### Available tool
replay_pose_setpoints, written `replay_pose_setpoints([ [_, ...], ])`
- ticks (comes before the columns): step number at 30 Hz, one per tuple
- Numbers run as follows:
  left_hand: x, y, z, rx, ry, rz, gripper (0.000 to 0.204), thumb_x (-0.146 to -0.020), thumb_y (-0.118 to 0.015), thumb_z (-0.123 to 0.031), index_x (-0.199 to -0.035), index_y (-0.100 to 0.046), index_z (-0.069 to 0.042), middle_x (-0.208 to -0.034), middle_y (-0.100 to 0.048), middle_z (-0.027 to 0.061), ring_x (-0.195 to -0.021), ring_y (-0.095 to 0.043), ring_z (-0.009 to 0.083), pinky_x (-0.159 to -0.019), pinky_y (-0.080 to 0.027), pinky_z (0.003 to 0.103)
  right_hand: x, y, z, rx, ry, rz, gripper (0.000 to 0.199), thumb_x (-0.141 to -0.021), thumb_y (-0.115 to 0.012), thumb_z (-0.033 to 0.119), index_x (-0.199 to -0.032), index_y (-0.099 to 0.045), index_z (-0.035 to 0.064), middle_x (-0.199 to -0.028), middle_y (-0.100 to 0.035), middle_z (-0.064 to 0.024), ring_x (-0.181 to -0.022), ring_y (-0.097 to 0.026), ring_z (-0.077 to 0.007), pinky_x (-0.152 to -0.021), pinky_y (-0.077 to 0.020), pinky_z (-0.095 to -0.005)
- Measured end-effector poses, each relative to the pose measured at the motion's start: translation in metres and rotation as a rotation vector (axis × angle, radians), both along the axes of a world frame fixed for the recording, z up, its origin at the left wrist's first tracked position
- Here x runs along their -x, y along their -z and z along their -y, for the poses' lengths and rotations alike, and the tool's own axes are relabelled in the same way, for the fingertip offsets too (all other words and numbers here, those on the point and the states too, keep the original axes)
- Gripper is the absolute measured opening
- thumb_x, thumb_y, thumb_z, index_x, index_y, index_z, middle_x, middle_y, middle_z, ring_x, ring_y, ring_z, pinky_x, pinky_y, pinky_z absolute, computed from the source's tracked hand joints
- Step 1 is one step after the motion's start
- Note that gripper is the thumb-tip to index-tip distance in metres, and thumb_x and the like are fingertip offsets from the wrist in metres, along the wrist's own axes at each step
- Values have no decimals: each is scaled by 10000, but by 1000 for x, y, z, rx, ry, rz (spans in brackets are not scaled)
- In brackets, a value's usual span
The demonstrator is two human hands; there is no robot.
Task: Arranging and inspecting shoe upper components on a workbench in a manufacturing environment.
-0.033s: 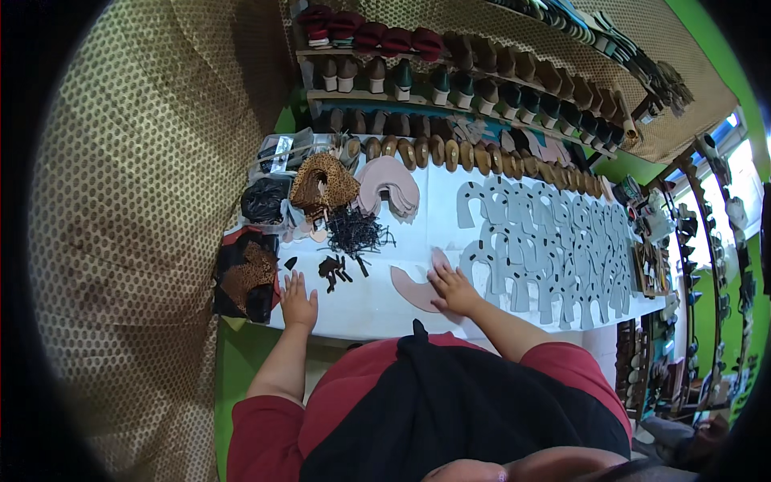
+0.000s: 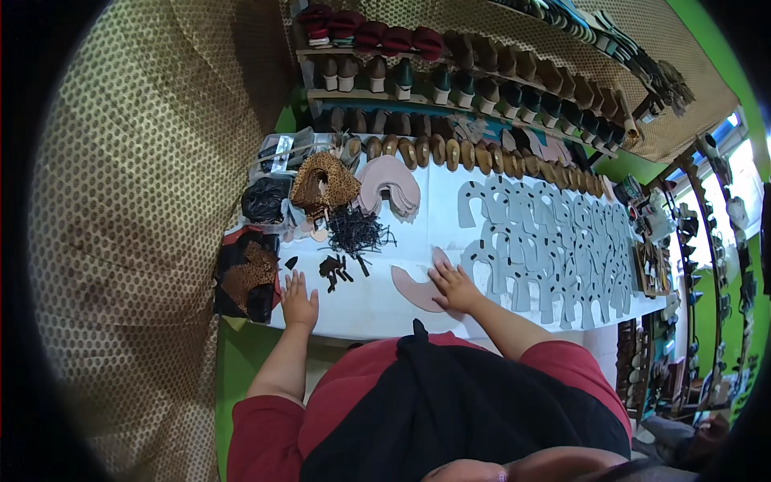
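Pale pink, horseshoe-shaped flat piece (image 2: 411,291) lying under the spread right hand (image 2: 455,287)

In the head view, the piece is lying flat on a smooth white table cover (image 2: 365,309), near the table's front edge; its curve is facing the person and its two ends are pointing away. The right hand is resting palm down and open over the piece's right side, fingers spread, with one end showing beyond the fingertips. It is not gripping; how hard it is pressing, I cannot tell. The left hand (image 2: 299,305) is also lying open, palm down, just beside a black bundle with brown leopard-print material (image 2: 255,269), and is holding nothing visible.

Judging by its look, the piece is seeming thin and light, perhaps soft leather or a similar sheet, so it is probably bending easily if lifted by one end. Whether its surface is slippery is not showing. The broad middle of the curve is looking like the surest hold, thumb beneath and fingers above; the narrower ends are likely creasing sooner.

Rightward, grey arch-shaped flat pieces with small black patches (image 2: 521,297) are lying in crowded rows. Beyond the left hand, a tangled heap of thin black strips (image 2: 353,231) is sitting near a stack of pale pink horseshoe-shaped pieces (image 2: 374,178).
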State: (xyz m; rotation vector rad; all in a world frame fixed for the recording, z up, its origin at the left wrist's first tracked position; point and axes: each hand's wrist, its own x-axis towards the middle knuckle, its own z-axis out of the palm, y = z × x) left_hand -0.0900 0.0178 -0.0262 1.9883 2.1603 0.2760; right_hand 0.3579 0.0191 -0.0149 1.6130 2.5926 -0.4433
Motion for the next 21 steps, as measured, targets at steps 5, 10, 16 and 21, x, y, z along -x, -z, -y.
replay_pose_setpoints([
  [5,1,1,1,-5,2,20,649,-946,-564,-331,-1502,-379,-53,-1617,-293,120,-1509,-216,313,-1215,-164,487,5,4,-18,-60,100,38,849,-904,-584,531,-1577,-229,154,-1660,-133,-111,-1520,-173,-349,-1182,-172,-617],
  [10,3,0,-2,16,-1,32,670,-939,-576,-328,-1517,-362,-64,-1617,-292,117,-1514,-199,314,-1213,-162,478,9,9,-19,-75,142,51,843,-912,-567,532,-1572,-231,128,-1653,-171,-79,-1512,-194,-341,-1152,-136,-688],
  [16,5,3,-3,-34,1,39,675,-922,-596,-356,-1493,-396,-58,-1604,-316,124,-1504,-229,319,-1209,-172,491,25,-4,-47,-71,218,80,634,-916,-572,505,-1403,-492,108,-1523,-413,-73,-1485,-260,-327,-1109,-99,-763],
  [21,4,0,-5,-17,-13,44,685,-914,-604,-363,-1494,-396,-63,-1603,-319,124,-1503,-231,319,-1210,-170,490,60,-5,-78,-197,273,-8,445,-905,-613,454,-1195,-649,119,-1370,-561,-59,-1449,-326,-312,-1091,-88,-792],
])
